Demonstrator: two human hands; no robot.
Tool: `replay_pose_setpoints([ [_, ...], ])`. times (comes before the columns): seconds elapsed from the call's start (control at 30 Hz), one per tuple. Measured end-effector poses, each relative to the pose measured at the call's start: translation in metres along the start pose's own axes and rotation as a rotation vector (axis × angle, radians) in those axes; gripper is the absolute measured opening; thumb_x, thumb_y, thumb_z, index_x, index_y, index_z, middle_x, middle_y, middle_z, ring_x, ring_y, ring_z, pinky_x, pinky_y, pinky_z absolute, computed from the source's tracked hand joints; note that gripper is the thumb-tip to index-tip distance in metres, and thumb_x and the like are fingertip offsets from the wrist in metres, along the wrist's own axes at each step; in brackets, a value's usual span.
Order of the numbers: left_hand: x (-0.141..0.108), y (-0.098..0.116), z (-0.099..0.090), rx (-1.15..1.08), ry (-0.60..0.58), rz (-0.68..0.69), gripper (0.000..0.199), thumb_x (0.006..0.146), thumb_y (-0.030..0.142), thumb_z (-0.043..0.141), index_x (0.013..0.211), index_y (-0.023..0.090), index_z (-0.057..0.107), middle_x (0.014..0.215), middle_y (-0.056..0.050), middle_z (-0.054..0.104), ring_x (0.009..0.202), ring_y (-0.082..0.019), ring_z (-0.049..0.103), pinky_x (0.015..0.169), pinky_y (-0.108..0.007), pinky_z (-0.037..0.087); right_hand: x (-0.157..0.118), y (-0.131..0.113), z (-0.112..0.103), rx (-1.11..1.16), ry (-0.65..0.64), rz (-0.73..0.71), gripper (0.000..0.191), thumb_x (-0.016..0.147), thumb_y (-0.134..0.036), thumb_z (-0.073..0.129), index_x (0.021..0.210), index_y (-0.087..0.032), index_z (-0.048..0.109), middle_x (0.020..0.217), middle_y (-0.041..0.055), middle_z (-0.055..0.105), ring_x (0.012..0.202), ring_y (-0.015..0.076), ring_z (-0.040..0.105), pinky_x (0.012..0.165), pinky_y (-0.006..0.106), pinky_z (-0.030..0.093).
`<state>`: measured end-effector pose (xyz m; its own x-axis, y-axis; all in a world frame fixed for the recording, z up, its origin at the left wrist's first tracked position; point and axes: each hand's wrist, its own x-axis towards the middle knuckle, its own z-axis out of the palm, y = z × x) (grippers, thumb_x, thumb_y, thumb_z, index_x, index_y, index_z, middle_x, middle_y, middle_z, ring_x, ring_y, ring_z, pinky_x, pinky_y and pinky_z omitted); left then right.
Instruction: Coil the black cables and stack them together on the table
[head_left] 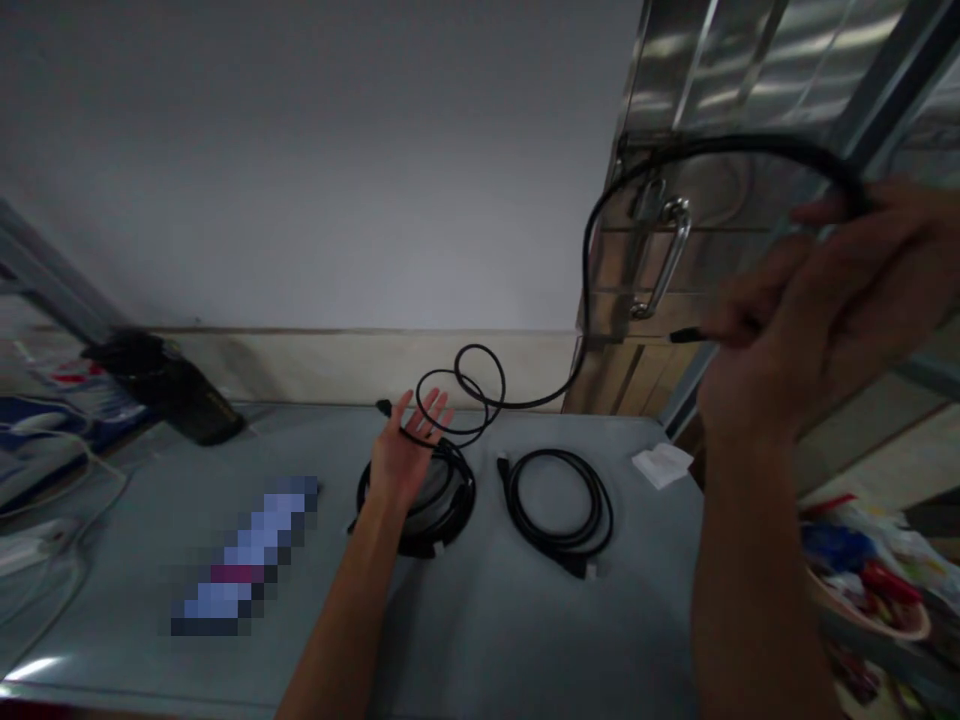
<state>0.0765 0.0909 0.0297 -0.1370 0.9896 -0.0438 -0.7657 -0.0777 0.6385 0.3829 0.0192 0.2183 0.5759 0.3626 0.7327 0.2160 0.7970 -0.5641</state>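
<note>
A long black cable (587, 270) arcs from my right hand (795, 290), raised at the right with its fingers closed around it, somewhat blurred. One plug end (684, 335) pokes out of that fist. At the centre, my left hand (401, 455) has its palm turned up and fingers spread. Loose loops of the same cable cross in front of these fingers, and a dark end (384, 407) sits beside the thumb; whether the loops rest on the hand is unclear. Beneath it lies a coiled black cable (457, 525), partly hidden. Another coiled cable (600, 500) lies to its right.
On the grey table (465, 640) are a pixelated phone-like object (251, 555), a black object (180, 390), a white power strip (34, 545) with cords, and crumpled white paper (662, 465). A wall stands behind; a metal door handle (664, 260) and a filled basket (870, 590) are right.
</note>
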Motion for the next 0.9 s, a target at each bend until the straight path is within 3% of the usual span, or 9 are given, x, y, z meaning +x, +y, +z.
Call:
replay_pose_setpoints([
  [0.07,-0.002,-0.003,0.002,0.008,-0.039,-0.051,0.019,0.111,0.033,0.065,0.12,0.02,0.075,0.136,-0.021,0.083,0.138,-0.032,0.077,0.122,-0.057,0.058,-0.011,0.002,0.011,-0.047,-0.119,-0.172,0.024,0.117,-0.057,0.062,0.118,-0.033,0.064,0.098,-0.0008,0.064,0.061,0.0125,0.047,0.057,0.03,0.037],
  [0.13,-0.002,-0.005,0.003,0.018,-0.074,-0.09,0.022,0.112,0.035,0.064,0.118,0.019,0.078,0.136,-0.021,0.084,0.137,-0.032,0.077,0.122,-0.055,0.058,-0.023,0.008,0.025,-0.148,-0.384,-0.281,0.019,0.121,-0.046,0.055,0.118,-0.031,0.068,0.102,0.0005,0.068,0.07,0.0147,0.058,0.066,0.032,0.046],
  [0.27,0.0,-0.009,0.001,0.051,-0.118,-0.135,0.025,0.114,0.032,0.061,0.114,0.018,0.082,0.13,-0.014,0.087,0.13,-0.028,0.08,0.116,-0.045,0.063,-0.063,0.037,0.056,-0.377,-1.019,-0.209,0.022,0.124,-0.033,0.048,0.129,-0.027,0.069,0.116,0.0046,0.074,0.1,0.0204,0.072,0.088,0.033,0.053],
  [0.4,0.004,-0.011,-0.004,0.067,-0.125,-0.151,0.022,0.111,0.031,0.065,0.111,0.018,0.083,0.12,-0.012,0.089,0.121,-0.027,0.082,0.109,-0.041,0.065,-0.12,0.084,0.077,-0.543,-1.386,-0.118,0.016,0.12,-0.022,0.056,0.128,-0.019,0.069,0.127,0.0131,0.071,0.113,0.0241,0.072,0.096,0.033,0.055],
  [0.5,0.004,-0.013,-0.005,0.075,-0.167,-0.171,0.026,0.106,0.032,0.072,0.124,0.016,0.083,0.128,-0.016,0.087,0.131,-0.032,0.079,0.111,-0.044,0.064,-0.152,0.11,0.08,-0.563,-1.481,-0.047,0.027,0.114,-0.012,0.06,0.141,-0.014,0.065,0.137,0.0201,0.07,0.121,0.0269,0.071,0.1,0.035,0.057],
  [0.6,0.002,-0.014,-0.004,0.07,-0.206,-0.168,0.031,0.103,0.031,0.076,0.13,0.017,0.082,0.131,-0.016,0.086,0.134,-0.032,0.077,0.109,-0.042,0.063,-0.163,0.12,0.078,-0.521,-1.495,-0.019,0.04,0.113,-0.011,0.061,0.152,-0.015,0.058,0.148,0.0225,0.068,0.13,0.0291,0.07,0.103,0.038,0.059],
  [0.77,-0.006,-0.008,0.0,0.036,-0.209,-0.156,0.033,0.103,0.03,0.08,0.133,0.018,0.08,0.118,-0.009,0.087,0.119,-0.027,0.081,0.098,-0.035,0.063,-0.161,0.109,0.079,-0.541,-1.578,-0.107,0.044,0.112,-0.012,0.062,0.156,-0.014,0.056,0.146,0.0213,0.073,0.126,0.031,0.075,0.099,0.039,0.063],
  [0.9,-0.017,0.001,0.011,-0.038,-0.273,-0.141,0.042,0.101,0.024,0.083,0.142,0.023,0.075,0.093,0.001,0.077,0.11,-0.021,0.078,0.09,-0.029,0.06,-0.156,0.096,0.081,-0.624,-1.571,-0.211,0.029,0.112,-0.011,0.065,0.141,-0.014,0.066,0.141,0.0203,0.074,0.121,0.0319,0.077,0.097,0.039,0.062],
])
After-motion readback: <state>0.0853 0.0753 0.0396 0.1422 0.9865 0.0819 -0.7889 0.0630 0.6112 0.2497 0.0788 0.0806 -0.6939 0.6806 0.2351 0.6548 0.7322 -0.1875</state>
